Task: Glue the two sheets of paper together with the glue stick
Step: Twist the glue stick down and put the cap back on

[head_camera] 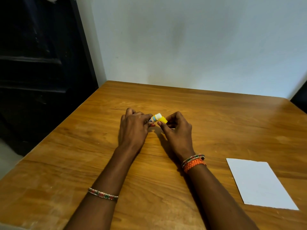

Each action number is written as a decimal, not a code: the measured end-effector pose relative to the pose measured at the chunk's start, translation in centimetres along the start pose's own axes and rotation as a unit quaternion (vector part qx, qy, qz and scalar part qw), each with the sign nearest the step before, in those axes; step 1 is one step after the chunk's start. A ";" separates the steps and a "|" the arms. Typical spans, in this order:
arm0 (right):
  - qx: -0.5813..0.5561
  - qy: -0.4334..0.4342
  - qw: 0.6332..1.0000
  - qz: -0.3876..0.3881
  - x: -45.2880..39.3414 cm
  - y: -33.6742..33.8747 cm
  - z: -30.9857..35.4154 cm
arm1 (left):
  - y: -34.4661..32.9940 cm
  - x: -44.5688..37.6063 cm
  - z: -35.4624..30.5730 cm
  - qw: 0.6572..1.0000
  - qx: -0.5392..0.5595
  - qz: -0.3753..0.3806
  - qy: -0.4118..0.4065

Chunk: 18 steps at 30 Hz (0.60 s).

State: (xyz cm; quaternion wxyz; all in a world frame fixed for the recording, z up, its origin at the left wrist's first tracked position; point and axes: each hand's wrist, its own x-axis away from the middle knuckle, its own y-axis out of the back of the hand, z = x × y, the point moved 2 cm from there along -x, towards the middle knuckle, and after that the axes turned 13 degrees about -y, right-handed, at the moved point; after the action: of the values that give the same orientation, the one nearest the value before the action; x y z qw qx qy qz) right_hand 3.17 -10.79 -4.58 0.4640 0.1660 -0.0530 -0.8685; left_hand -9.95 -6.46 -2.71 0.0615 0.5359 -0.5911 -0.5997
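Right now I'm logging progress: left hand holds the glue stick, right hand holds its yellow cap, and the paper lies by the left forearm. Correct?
Not quite. The head view shows the paper by the right forearm. Left hand does hold the glue stick, right hand the yellow cap.

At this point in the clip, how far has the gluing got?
Early stage. Done: the yellow cap is off the small glue stick, exposing its white tip. In hand: the left hand holds the stick, the right hand the cap. Left: no glue spread yet; the white paper lies untouched on the wooden table, looking like one sheet.
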 end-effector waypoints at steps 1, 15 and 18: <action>-0.004 0.000 1.000 -0.002 0.0 0.0 0.0 | 0.0 0.0 -0.1 1.000 -0.005 0.002 -0.002; 0.017 0.010 1.000 -0.008 -0.2 0.4 0.1 | -0.4 -0.5 0.1 0.994 -0.055 0.069 -0.067; 0.018 0.016 1.000 0.004 -0.2 0.5 0.3 | -0.2 -0.5 0.4 0.994 -0.043 0.071 -0.075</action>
State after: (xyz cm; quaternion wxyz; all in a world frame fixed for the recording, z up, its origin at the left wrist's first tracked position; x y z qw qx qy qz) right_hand 3.56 -10.95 -4.11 0.4653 0.1876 -0.0615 -0.8629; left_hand -9.93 -5.74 -2.68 0.0825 0.4435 -0.6038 -0.6573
